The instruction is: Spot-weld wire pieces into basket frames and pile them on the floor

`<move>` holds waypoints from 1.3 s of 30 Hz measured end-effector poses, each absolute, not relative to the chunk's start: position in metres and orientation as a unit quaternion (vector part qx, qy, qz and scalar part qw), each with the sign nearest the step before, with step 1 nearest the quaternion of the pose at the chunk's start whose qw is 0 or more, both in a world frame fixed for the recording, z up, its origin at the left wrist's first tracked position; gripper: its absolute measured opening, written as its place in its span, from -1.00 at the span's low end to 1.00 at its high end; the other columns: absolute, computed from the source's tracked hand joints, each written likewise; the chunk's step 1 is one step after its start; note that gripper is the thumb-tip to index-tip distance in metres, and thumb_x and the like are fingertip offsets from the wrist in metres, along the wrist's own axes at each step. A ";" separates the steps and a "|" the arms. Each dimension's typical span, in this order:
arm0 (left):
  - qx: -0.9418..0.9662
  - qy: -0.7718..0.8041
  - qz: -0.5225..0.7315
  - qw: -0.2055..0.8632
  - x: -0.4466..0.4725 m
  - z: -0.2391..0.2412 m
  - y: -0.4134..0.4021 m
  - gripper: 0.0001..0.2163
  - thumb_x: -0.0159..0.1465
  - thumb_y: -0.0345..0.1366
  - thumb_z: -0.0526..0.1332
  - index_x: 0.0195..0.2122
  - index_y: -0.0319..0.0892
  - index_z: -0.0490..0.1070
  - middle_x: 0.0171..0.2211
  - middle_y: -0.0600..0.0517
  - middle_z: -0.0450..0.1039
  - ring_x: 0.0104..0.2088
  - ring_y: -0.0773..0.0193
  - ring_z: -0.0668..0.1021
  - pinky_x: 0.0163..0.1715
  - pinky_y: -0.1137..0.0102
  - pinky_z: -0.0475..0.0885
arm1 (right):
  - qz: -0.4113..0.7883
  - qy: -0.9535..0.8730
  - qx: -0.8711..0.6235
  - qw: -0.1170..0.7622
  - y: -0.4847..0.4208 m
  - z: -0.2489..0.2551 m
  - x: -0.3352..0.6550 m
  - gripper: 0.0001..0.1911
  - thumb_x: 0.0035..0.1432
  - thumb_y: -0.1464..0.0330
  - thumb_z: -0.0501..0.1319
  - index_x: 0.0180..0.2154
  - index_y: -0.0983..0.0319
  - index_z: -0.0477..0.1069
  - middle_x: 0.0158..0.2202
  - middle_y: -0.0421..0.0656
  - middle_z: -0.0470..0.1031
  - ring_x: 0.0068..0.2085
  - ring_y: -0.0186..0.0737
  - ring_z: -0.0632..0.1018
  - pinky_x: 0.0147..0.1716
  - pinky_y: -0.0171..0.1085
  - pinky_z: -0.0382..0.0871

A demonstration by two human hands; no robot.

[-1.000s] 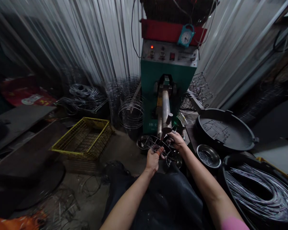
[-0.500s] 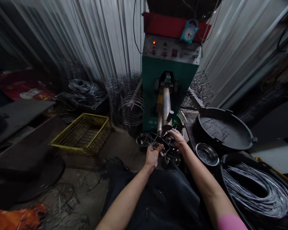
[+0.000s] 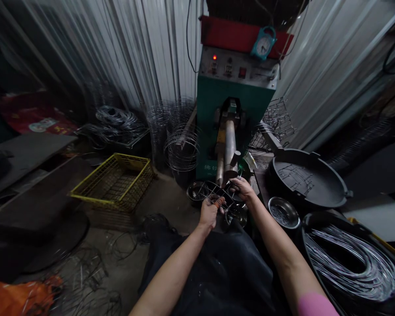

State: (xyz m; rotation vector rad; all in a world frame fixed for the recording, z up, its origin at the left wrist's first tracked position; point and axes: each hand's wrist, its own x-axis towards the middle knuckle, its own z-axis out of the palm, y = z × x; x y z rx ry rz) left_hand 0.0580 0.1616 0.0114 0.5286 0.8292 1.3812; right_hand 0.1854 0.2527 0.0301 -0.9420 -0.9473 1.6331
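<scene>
Both my hands hold a small wire grid frame (image 3: 221, 193) just below the tip of a green welding machine (image 3: 233, 109). My left hand (image 3: 210, 212) grips the frame's near edge, with an orange-tipped finger on the wire. My right hand (image 3: 242, 188) grips its far right edge, next to the machine's steel arm (image 3: 228, 147) and its round electrode end. The frame lies roughly flat over two shiny metal bowls (image 3: 197, 191).
A yellow wire crate (image 3: 115, 181) stands on the floor to the left. Coiled wire (image 3: 352, 263) fills a black tub at right, beside a small steel bowl (image 3: 284, 212) and a round black tray (image 3: 307, 177). Wire hoops (image 3: 181, 149) lean by the machine.
The hands and the wire frame have stayed under the machine's arm with barely any shift; my view has drifted slightly.
</scene>
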 end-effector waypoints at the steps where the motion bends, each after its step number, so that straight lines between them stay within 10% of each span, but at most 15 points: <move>1: 0.233 0.367 0.610 0.662 0.058 0.012 0.162 -0.67 -0.15 -0.20 0.36 -0.48 -0.23 0.24 -0.62 0.15 0.37 -0.79 0.51 0.28 -0.67 0.46 0.35 | 0.674 -0.388 -0.391 0.493 0.253 0.030 0.186 -0.74 -0.28 0.39 0.36 -0.58 0.27 0.26 -0.69 -0.35 0.26 -0.74 -0.60 0.04 -0.77 -0.49 0.06; 39: 0.187 0.353 0.586 0.705 0.046 0.007 0.160 -0.66 -0.17 -0.30 0.39 -0.37 -0.23 0.35 -0.54 0.08 0.44 -0.56 0.39 0.45 -0.57 0.50 0.32 | 0.711 -0.280 -0.385 0.518 0.238 0.032 0.213 -0.79 -0.09 0.42 0.26 -0.31 0.28 0.43 -0.56 -0.23 0.37 -0.58 -0.43 0.37 -0.54 -0.37 0.37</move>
